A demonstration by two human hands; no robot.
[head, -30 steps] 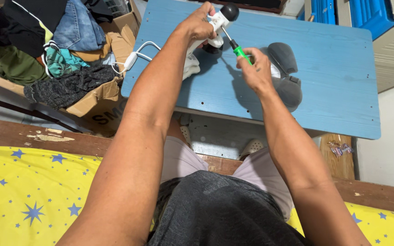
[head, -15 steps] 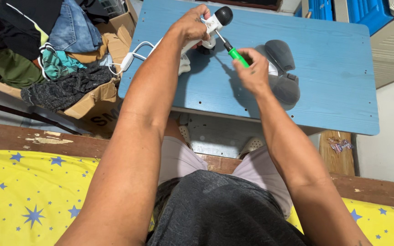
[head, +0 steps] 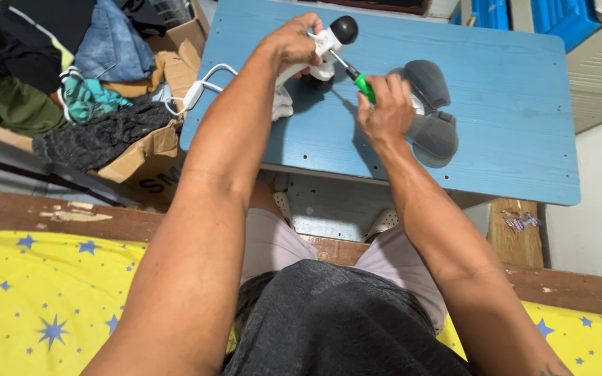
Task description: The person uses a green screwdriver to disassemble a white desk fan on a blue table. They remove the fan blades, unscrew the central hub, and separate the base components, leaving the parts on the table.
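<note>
My left hand (head: 292, 43) grips a white plastic device with a black round knob (head: 343, 29), held just above the blue table (head: 510, 125). My right hand (head: 387, 110) is closed around a screwdriver with a green and black handle (head: 361, 84). Its metal shaft points up and left into the white device. A white cable (head: 207, 82) runs from the device off the table's left edge. Grey rounded plastic parts (head: 430, 111) lie on the table just right of my right hand.
A torn cardboard box (head: 149, 150) heaped with clothes (head: 85, 63) stands left of the table. A yellow sheet with blue stars (head: 43, 306) covers the near surface. Blue crates (head: 524, 17) sit beyond the table's far right corner.
Both hands stay on the device and the screwdriver. My right hand has shifted slightly on the handle; the view has shifted a little.
</note>
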